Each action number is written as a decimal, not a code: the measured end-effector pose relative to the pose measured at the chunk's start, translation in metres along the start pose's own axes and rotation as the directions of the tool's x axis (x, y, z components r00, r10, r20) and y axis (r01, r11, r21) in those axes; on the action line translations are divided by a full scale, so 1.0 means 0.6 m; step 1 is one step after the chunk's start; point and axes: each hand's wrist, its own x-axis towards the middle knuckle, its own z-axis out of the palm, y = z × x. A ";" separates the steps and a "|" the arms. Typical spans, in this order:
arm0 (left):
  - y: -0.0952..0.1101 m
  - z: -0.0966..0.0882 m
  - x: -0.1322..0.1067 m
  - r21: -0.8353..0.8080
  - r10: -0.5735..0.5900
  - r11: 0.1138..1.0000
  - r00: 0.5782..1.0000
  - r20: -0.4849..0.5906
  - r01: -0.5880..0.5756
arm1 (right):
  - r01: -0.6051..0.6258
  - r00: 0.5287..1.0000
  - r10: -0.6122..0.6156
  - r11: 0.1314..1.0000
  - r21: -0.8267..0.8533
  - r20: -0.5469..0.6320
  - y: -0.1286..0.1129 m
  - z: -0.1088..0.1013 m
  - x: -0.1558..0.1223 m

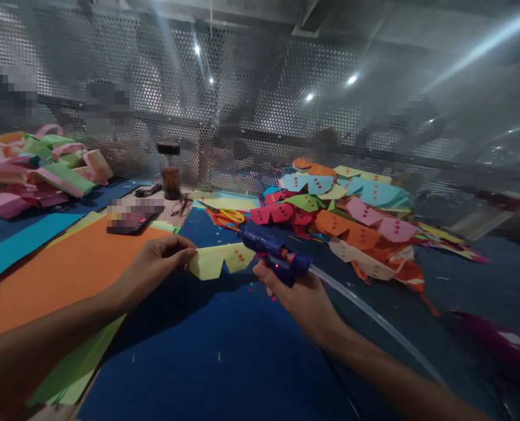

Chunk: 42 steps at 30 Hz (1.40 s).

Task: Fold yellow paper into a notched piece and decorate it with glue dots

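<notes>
My left hand pinches one end of a pale yellow paper cutout, which has angled notches along its lower edge and small orange-red marks on its right part. Closed around a blue hot glue gun is my right hand. The gun's front end lies over the cutout's right end; whether it touches the paper I cannot tell. A long clear glue stick sticks out of its back, and a small red light glows on its side. Just beyond the gun lie scissors with yellow and orange handles.
Similar coloured cutouts are heaped at the right. Folded paper pieces form a pile at the far left. Orange sheets, a phone and a dark-lidded jar are on the left side. A perforated metal screen stands behind.
</notes>
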 end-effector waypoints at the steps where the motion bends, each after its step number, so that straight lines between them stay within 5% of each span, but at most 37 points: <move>1: -0.001 0.000 0.001 -0.007 0.004 1.000 1.000 0.000 -0.004 | 0.011 1.000 -0.011 1.000 -0.003 0.023 -0.002 0.004 -0.005; 13: -0.001 -0.002 0.002 -0.040 0.039 0.998 0.999 0.001 -0.039 | 0.110 0.974 -0.094 0.992 -0.065 0.207 -0.005 0.018 -0.029; 42: 0.012 0.001 -0.006 0.010 0.039 0.999 0.999 0.017 -0.039 | 0.328 0.922 -0.288 0.936 -0.126 0.257 -0.010 0.017 -0.027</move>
